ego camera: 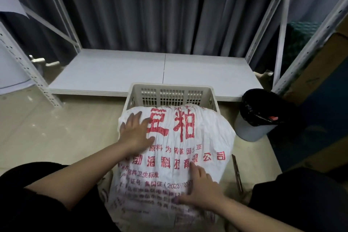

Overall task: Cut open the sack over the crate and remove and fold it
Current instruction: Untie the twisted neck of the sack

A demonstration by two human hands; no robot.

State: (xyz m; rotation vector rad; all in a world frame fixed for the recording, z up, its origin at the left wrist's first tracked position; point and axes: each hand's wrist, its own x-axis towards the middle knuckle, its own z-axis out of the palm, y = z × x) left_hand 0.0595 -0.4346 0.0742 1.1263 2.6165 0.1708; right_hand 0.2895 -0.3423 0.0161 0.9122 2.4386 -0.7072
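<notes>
A full white woven sack [199, 145] with red printed characters lies over a beige slotted plastic crate [171, 93], covering its near part; only the crate's far wall and rim show. My left hand [134, 132] presses flat on the sack's upper left, fingers spread. My right hand [202, 189] rests on the sack's lower middle with fingers straight and spread. Neither hand holds a tool. The sack's near end runs down between my knees and out of view.
A grey bin [258, 115] with a black liner stands right of the crate. A thin wooden strip [236, 172] lies on the floor beside the sack. A low white shelf board [162, 71] sits behind the crate, framed by white metal uprights [28, 69]. Cardboard boxes [320, 58] stand at the right.
</notes>
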